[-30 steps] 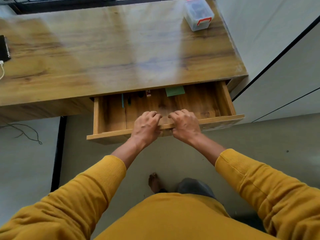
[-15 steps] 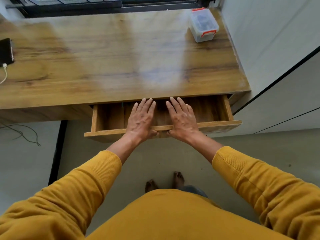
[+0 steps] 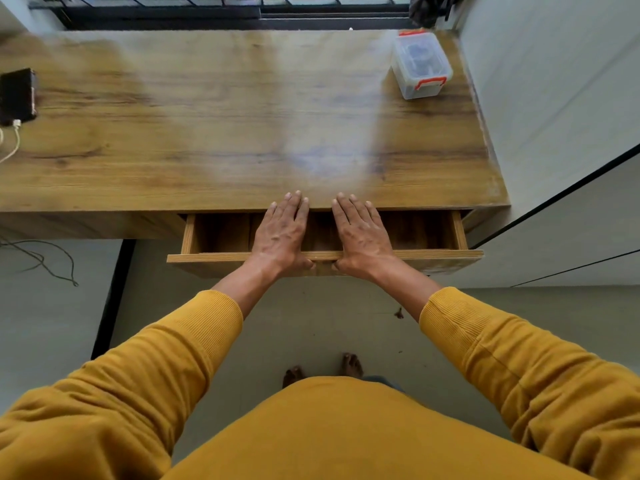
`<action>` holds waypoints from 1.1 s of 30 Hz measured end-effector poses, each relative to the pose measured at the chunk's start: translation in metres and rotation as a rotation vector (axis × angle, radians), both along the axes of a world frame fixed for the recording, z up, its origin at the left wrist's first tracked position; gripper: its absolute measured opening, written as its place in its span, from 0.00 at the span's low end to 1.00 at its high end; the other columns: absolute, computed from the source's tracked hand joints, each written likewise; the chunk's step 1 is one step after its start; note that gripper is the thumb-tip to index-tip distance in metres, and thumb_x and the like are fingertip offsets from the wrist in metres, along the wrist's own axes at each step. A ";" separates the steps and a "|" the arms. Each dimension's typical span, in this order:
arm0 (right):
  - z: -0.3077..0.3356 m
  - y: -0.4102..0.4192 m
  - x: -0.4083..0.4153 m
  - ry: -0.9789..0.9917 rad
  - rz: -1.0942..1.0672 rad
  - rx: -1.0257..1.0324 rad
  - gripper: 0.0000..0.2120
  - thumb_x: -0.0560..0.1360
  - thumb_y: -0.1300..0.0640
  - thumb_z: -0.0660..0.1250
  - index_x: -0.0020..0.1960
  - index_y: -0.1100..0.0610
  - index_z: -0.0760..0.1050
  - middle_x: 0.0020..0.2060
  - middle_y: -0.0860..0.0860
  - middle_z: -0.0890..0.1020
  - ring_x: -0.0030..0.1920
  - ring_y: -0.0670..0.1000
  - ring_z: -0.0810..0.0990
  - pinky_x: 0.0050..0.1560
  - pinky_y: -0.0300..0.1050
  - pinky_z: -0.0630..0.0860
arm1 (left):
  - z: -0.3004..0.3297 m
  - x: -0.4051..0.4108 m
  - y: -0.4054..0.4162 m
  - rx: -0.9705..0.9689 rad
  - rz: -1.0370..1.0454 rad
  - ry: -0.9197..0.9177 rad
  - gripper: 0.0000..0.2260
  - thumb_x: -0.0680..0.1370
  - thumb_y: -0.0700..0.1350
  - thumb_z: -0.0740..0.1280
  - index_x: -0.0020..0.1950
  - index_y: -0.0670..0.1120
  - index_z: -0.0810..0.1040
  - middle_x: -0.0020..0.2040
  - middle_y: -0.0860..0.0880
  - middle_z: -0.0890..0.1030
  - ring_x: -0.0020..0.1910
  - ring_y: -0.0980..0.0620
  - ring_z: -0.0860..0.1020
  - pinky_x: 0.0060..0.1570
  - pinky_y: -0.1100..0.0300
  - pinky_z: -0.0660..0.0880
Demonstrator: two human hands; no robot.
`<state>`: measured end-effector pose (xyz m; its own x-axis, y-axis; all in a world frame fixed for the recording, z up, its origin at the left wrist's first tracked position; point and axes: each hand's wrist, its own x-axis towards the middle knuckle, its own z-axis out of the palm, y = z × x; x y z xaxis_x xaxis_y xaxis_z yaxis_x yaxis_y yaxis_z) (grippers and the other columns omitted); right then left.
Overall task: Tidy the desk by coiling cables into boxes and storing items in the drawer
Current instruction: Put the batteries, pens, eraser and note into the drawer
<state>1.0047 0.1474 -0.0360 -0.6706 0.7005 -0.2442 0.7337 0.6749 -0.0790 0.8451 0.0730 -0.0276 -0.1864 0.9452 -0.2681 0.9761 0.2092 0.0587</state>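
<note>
A person in a mustard-yellow sweatshirt leans over a wood-grain tabletop (image 3: 225,133), both palms pressed flat across the front rail of a shallow wooden drawer (image 3: 415,254) that stands partly open beneath the tabletop's near edge, at 12 o'clock from the person's body. The left hand (image 3: 282,233) and the right hand (image 3: 360,235) lie side by side, apart but close, fingers straight and together, reaching over the drawer's opening so that the fingertips meet the tabletop's edge; neither grip is closed on anything, and the thumbs tuck under the rail. What the drawer holds cannot be told, since its interior lies in shadow. At 1 o'clock, far back by the wall, sits a clear plastic storage box with orange-red latches (image 3: 420,65), lid on, dark contents dimly showing through. At 10 o'clock, at the tabletop's left edge, a black rectangular device (image 3: 17,95) rests with a white cable (image 3: 12,140) plugged into it. A dark loose cord (image 3: 45,258) trails on the grey floor at 9 o'clock, and bare feet (image 3: 351,365) show below at 6 o'clock.
</note>
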 end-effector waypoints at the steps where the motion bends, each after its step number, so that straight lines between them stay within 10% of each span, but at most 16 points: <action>1: 0.000 0.001 -0.001 0.002 0.003 0.010 0.62 0.70 0.40 0.79 0.86 0.57 0.39 0.86 0.55 0.43 0.85 0.57 0.41 0.84 0.56 0.41 | 0.000 0.000 0.000 0.011 0.003 0.001 0.61 0.71 0.62 0.80 0.87 0.44 0.42 0.88 0.43 0.43 0.87 0.45 0.43 0.85 0.49 0.43; 13: -0.010 0.017 -0.010 0.063 0.030 0.204 0.45 0.64 0.44 0.83 0.74 0.57 0.67 0.70 0.56 0.72 0.69 0.60 0.73 0.70 0.57 0.71 | -0.003 0.000 0.004 0.208 0.044 0.065 0.47 0.71 0.57 0.82 0.83 0.43 0.65 0.82 0.42 0.67 0.81 0.43 0.66 0.82 0.48 0.61; 23: -0.020 0.025 -0.014 0.162 0.011 0.301 0.31 0.63 0.53 0.84 0.61 0.57 0.75 0.57 0.56 0.78 0.54 0.60 0.78 0.55 0.56 0.74 | -0.010 0.008 0.012 0.324 0.124 0.090 0.36 0.70 0.50 0.84 0.74 0.43 0.75 0.74 0.43 0.77 0.73 0.41 0.76 0.74 0.47 0.72; 33: -0.029 0.036 -0.015 0.232 0.017 0.357 0.25 0.65 0.55 0.83 0.57 0.56 0.76 0.53 0.55 0.78 0.51 0.60 0.77 0.50 0.57 0.73 | -0.010 0.005 0.023 0.362 0.154 0.135 0.27 0.67 0.53 0.85 0.60 0.44 0.81 0.53 0.46 0.83 0.48 0.44 0.82 0.46 0.51 0.79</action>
